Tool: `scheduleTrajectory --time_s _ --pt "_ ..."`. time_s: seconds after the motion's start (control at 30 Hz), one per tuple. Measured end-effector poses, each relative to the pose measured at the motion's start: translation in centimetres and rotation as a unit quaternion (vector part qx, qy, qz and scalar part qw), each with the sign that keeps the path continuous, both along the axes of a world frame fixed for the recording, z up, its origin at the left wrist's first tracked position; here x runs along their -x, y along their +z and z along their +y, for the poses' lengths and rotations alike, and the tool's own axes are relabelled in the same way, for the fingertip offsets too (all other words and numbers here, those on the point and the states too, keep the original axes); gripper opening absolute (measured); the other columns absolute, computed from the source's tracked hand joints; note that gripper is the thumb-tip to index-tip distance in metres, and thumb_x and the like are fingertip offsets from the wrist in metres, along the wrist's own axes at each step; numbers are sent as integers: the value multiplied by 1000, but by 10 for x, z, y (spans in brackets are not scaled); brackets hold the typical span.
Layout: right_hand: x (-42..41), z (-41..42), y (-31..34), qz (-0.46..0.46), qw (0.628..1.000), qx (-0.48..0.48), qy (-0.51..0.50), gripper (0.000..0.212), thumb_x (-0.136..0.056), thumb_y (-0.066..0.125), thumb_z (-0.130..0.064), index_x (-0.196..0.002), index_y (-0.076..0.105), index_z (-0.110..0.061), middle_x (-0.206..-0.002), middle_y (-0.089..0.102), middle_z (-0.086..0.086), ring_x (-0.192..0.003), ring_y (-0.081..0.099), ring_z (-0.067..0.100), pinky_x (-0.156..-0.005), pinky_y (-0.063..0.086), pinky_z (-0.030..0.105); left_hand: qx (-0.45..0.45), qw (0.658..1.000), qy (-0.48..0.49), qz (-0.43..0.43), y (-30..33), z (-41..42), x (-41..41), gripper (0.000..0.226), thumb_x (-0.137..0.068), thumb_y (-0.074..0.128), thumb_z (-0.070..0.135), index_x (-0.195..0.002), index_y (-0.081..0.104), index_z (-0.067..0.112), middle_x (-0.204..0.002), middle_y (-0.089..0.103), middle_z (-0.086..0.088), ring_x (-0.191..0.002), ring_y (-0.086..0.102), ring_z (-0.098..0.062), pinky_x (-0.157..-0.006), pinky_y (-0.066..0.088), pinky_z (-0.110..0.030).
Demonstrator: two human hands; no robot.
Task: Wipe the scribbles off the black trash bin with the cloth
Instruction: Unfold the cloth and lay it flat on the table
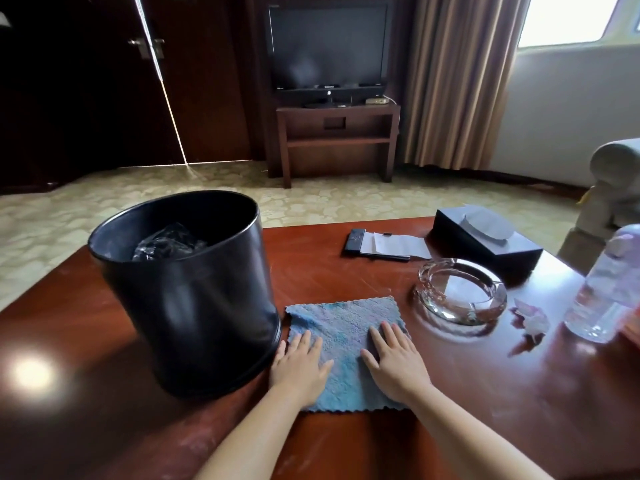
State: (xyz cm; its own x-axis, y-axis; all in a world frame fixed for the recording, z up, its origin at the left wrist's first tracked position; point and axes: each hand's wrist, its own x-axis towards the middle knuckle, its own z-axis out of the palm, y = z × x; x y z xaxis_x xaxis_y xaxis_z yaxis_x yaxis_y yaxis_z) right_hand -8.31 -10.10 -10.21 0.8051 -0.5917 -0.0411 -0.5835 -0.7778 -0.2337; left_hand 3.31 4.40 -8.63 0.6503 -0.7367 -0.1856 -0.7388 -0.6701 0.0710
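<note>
Both hands, left hand [300, 363] and right hand [394, 362], lay flat, fingers straight, on the cloth [346, 327]; the trash bin [194, 306] stood at nine o'clock; bunching the cloth would wipe best

Daylight enters from the bright, overexposed window [568, 19] at upper right, leaving the dark wooden doors [86, 81] at left in deep shade. A round glare spot lies on the polished reddish-brown wooden table [33, 372], and the clear glass ashtray [460, 292] casts pale reflections. Wide-angle distortion bends the frame edges; the clear plastic bottle [606, 289] at right appears soft, possibly through motion blur. The centre is reasonably sharp.
</note>
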Motion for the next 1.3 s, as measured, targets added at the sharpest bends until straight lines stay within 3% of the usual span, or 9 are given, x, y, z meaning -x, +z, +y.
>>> scheduleTrajectory --time_s 0.23,0.37,0.5,0.63,0.73,0.83,0.93,1.1,1.3 --pt "-20 -16 0 12 1000 8 -2 66 -95 19 -59 -151 7 -26 -159 -4 2 -146 -8 18 -119 -5 33 -5 1000 16 -24 -7 -13 -14 62 -98 16 52 -150 1 22 -157 -7 -4 -144 -9 -18 -116 -6 -40" --pt "-7 -6 5 -61 998 -5 -3 59 -97 29 -53 -149 20 -27 -159 5 -1 -146 -1 15 -118 3 31 14 999 -13 -46 -5 0 -9 59 -99 18 49 -150 0 25 -157 -9 -5 -143 -12 -18 -116 -6 -37" --pt "13 5 3 -46 997 -17 54 56 -97 34 -50 -147 27 -25 -158 12 -3 -146 6 15 -116 8 27 11 999 -36 -29 -6 21 -2 57 -99 18 49 -150 2 28 -157 -6 -1 -143 -9 -15 -116 -4 -35" --pt "29 6 6 -76 995 -15 66 48 -94 43 -47 -135 44 -22 -144 37 -2 -139 26 18 -109 28 27 76 994 -43 -64 2 36 8 53 -97 35 45 -146 25 27 -152 22 2 -139 20 -15 -112 18 -30" --pt "40 7 13 -118 993 -3 20 40 -92 51 -37 -128 53 -20 -135 47 -1 -131 37 19 -104 32 27 163 985 54 -11 8 43 17 48 -90 54 40 -134 43 26 -129 41 4 -119 42 -14 -97 37 -26" --pt "48 9 24 -146 976 -20 -163 39 -89 53 -28 -128 52 -18 -131 52 4 -122 43 24 -97 37 29 228 945 213 92 13 42 23 46 -82 66 25 -125 51 21 -117 47 -3 -107 53 -20 -87 43 -26" --pt "53 12 29 -83 957 -76 -266 34 -86 50 -26 -120 51 -17 -122 55 10 -113 49 30 -89 42 33 250 907 300 158 15 36 24 39 -77 66 12 -114 56 16 -115 59 -5 -106 56 -23 -85 44 -24" --pt "52 7 33 -186 928 -157 -282 23 -83 52 -12 -106 51 -15 -110 63 10 -104 56 29 -80 41 30 338 837 381 198 24 31 22 20 -71 64 7 -80 52 21 -96 61 -4 -92 58 -26 -81 49 -29" --pt "54 11 31 -234 915 -194 -267 33 -79 52 -4 -108 58 -17 -110 60 9 -100 56 26 -85 43 30 351 803 424 230 21 38 22 23 -62 59 -3 -70 50 17 -82 61 -6 -76 63 -28 -70 56 -33"
